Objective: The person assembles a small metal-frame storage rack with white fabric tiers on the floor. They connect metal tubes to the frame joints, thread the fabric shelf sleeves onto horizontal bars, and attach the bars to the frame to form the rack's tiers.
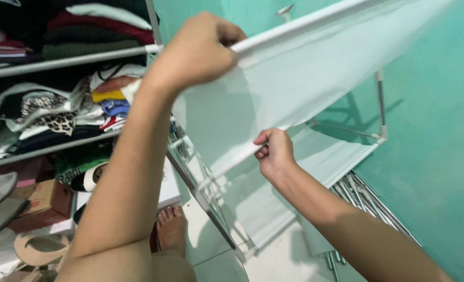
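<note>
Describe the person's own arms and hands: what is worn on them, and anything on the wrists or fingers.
Both arms are bare from as far up as the view shows down to the fingertips: no sleeves show. The left hand and the right hand wear no gloves. No watch, bracelet or band shows on either wrist, and no ring shows on the visible fingers. Fingernails look short and unpainted, as far as can be told.

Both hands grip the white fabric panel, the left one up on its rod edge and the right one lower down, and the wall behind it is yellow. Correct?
Not quite: the wall is green, not yellow, as the head view shows. The rest holds: the left hand grips the white fabric panel up on its rod edge, and the right hand pinches its lower edge.
</note>
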Available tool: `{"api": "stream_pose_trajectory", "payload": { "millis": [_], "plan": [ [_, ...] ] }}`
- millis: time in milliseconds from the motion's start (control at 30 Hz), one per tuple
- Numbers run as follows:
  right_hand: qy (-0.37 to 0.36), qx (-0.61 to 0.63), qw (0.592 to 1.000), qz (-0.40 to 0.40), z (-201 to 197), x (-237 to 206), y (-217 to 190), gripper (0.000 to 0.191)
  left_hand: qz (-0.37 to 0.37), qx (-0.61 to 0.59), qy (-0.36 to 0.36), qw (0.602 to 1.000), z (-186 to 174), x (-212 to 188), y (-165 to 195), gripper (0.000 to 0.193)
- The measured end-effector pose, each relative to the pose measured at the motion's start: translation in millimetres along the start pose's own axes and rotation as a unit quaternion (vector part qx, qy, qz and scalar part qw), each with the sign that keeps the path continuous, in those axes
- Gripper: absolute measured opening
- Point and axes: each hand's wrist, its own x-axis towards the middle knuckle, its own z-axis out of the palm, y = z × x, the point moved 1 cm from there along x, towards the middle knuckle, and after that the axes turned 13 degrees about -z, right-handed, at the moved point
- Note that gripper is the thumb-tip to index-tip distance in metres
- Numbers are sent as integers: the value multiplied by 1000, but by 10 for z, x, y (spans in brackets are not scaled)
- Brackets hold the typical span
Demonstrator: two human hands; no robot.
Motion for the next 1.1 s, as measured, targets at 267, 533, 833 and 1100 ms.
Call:
{"api": "stream_pose_trajectory", "payload": {
  "millis": [267,533,833,1100],
  "plan": [
    [30,15,999,-17,-284,-270,-92,17,-10,-28,13,999,107,-23,165,34],
    [7,-2,999,-54,-435,-97,-378,15,40,-77,10,996,306,53,202,37],
    [-45,28,998,-28,-373,405,10,12,33,-45,2,998,556,232,-206,35],
    [-186,172,965,66,-298,1104,744,10,45,-2,120,992,787,446,-1168,32]
  ]
}}
